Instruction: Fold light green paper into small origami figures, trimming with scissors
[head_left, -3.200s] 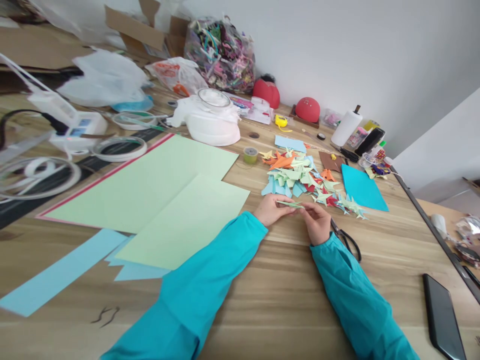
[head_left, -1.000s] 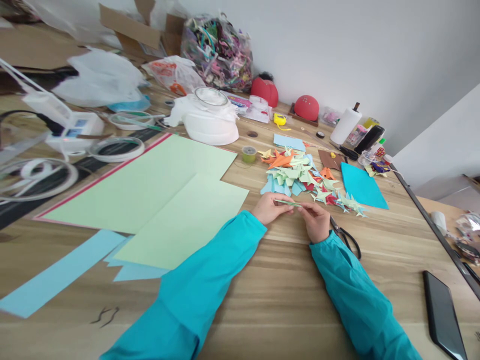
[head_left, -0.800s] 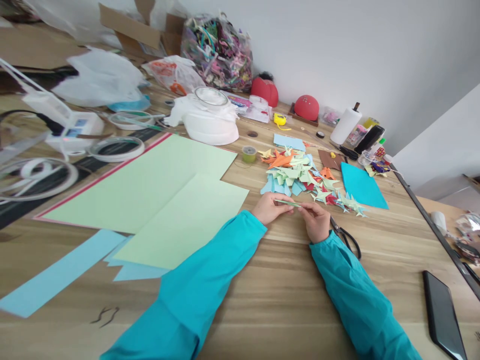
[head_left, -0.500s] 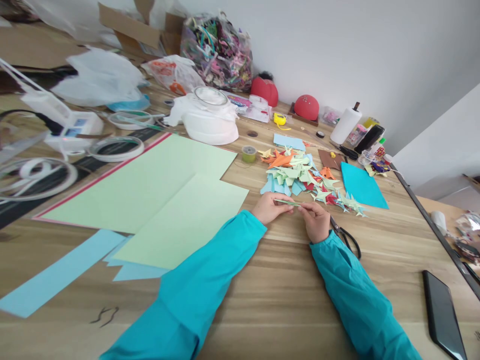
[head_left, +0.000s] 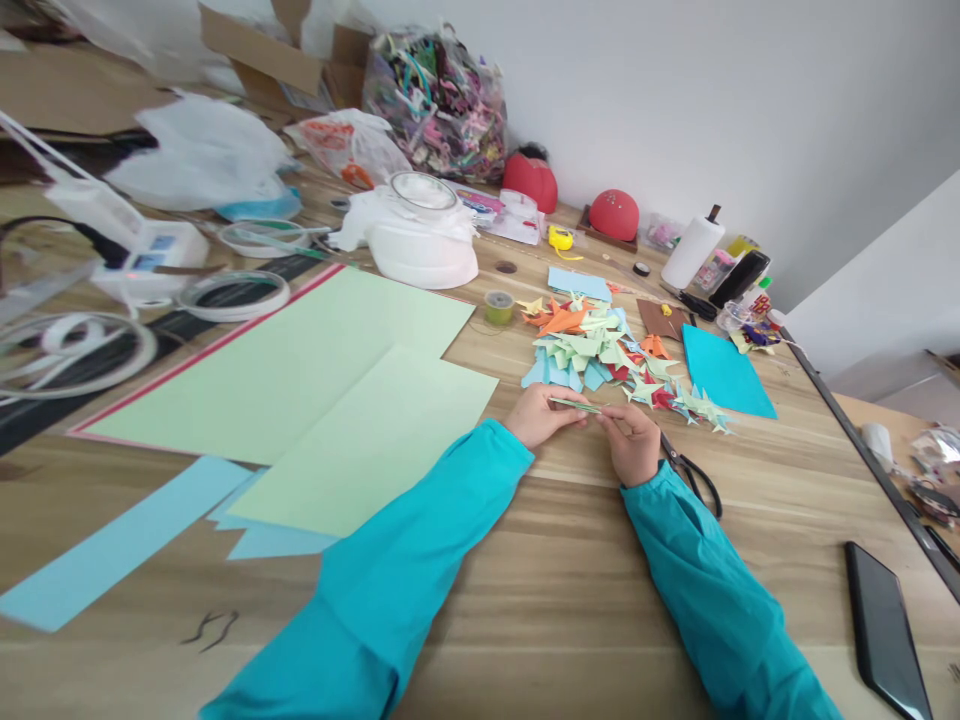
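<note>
Right now your left hand (head_left: 538, 417) and right hand (head_left: 634, 442) rest on the wooden table (head_left: 570, 580), fingers pinched on the two ends of a small folded strip of pale green paper (head_left: 574, 404), which lies flat between them, just this side of the heap of folded paper shapes (head_left: 600, 355). Black scissors (head_left: 694, 478) lie on the table touching the outer edge of your right hand. Large pale green sheets (head_left: 322, 390) spread to your left, with light blue sheets (head_left: 112, 550) partly under them. A teal sheet (head_left: 724, 375) sits beyond the heap, and a dark phone (head_left: 889, 635) lies near the table's right edge.
</note>
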